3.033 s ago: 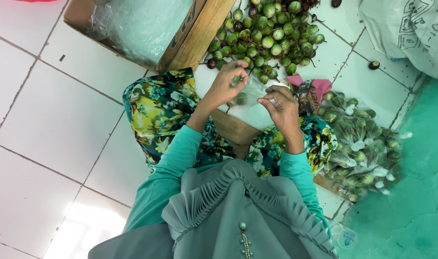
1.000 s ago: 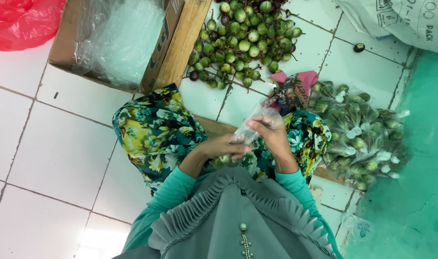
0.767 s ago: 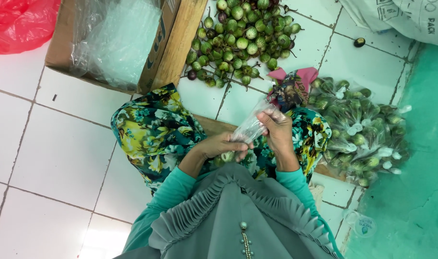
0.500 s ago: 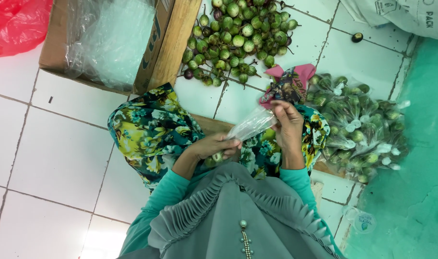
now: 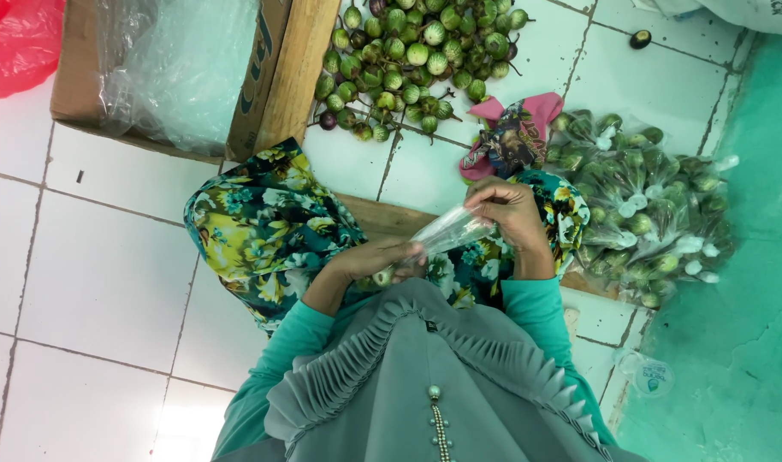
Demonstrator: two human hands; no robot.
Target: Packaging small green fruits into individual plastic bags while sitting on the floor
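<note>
— What have you got in your hands?

— A small clear plastic bag [image 5: 449, 231], thin and crinkly, stretched slantwise over my lap. My left hand [image 5: 376, 261] has its grip closed around the bag's lower end, where a round green fruit [image 5: 381, 277] bulges through the film. My right hand [image 5: 511, 214] pinches the upper end between fingertips, pulling it to a narrow neck.

— And around you?

— I sit on a white tiled floor [image 5: 109, 282], in a glossy flowered skirt [image 5: 263, 227]. Ahead lies a loose heap of small round green eggplants [image 5: 408, 60], smooth-skinned with stalks, a few purple. To my right, a pile of filled clear bags [image 5: 652, 214], knotted at the top. To my left, a brown cardboard box [image 5: 263, 77] lined with cloudy plastic sheet, and a red plastic bag [image 5: 14, 38] beside it.
</note>
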